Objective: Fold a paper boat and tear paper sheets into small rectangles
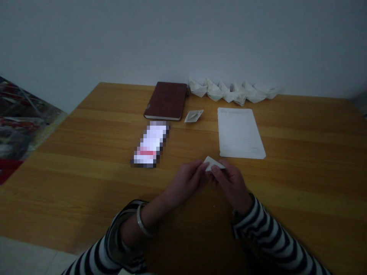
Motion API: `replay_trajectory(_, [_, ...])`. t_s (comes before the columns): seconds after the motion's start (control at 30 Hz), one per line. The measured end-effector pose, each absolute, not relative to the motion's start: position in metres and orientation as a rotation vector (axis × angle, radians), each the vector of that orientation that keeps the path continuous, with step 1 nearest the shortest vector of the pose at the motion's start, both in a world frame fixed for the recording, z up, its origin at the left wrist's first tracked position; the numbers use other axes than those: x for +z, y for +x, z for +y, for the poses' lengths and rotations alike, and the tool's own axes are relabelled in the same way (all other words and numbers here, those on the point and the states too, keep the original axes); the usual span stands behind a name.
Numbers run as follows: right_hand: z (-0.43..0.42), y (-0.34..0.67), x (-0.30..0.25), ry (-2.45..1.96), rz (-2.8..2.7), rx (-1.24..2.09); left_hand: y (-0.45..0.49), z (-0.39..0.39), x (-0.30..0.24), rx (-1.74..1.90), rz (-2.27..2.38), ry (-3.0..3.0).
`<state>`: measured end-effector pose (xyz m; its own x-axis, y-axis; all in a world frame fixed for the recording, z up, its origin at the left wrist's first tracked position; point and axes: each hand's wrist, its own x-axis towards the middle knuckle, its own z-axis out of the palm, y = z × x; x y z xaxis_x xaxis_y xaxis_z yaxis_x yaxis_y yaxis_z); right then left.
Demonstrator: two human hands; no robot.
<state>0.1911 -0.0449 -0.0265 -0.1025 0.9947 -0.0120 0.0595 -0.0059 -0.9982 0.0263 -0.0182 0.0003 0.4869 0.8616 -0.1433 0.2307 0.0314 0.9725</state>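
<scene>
One folded paper piece (213, 163) is pinched between the left hand (183, 182) and right hand (231, 185), just below a printed paper sheet (239, 133).

- The single head-worn camera looks forward and down from above the person's hands.
- It faces across the wooden worktop (86, 152) toward a pale wall (183, 42).
- The left hand (183, 183) and right hand (231, 187) sit nearest, low in the frame; the wall lies farthest.

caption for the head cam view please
Left hand and right hand hold folded white paper over a wooden table, paper boats beyond
</scene>
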Motion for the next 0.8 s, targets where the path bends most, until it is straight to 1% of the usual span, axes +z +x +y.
replay_trajectory(0.1, [-0.046,0.189,-0.026,-1.178,-1.25,1.277,0.027,-0.02,-0.003,0.563,0.864,1.314])
replay_trajectory(0.2, [-0.047,0.189,-0.026,-1.196,-1.297,1.224,0.028,-0.021,-0.006,0.521,0.788,1.232])
replay_trajectory(0.27, [-0.047,0.189,-0.025,-1.246,-1.306,1.166,0.028,-0.021,-0.007,0.565,0.854,1.299])
replay_trajectory(0.37, [-0.048,0.19,-0.025,-1.297,-1.302,1.129,0.028,-0.021,-0.006,0.712,1.034,1.566])
replay_trajectory(0.47, [-0.048,0.19,-0.027,-1.265,-1.369,1.153,0.026,-0.02,-0.004,0.78,1.05,1.79])
replay_trajectory(0.6, [-0.048,0.193,-0.03,-1.249,-1.498,1.105,0.024,-0.019,-0.006,0.78,0.993,1.761])
replay_trajectory(0.8, [-0.046,0.194,-0.027,-1.378,-1.583,0.939,0.025,-0.019,-0.011,0.763,0.952,1.716])
